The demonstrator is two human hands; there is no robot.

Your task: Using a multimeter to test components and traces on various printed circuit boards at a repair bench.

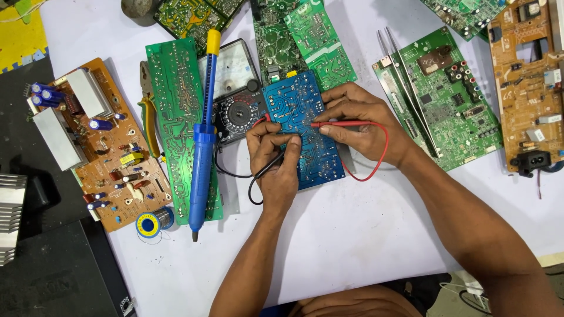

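Observation:
A blue circuit board [294, 105] lies solder side up in the middle of the white table. My left hand [275, 158] grips a black test probe [271, 165] and presses its tip onto the board. My right hand [361, 123] pinches a red test probe [341, 124], its tip touching the board near the centre. Both probe leads run back to an analogue multimeter [235, 94] that lies just left of the board, partly under it.
A blue and yellow desoldering pump [202, 135] rests on a long green board [176, 117]. Yellow-handled pliers [148, 111], a brown board with capacitors [106, 141], a solder spool [150, 223], metal tweezers [405, 88] and more green and brown boards surround the work.

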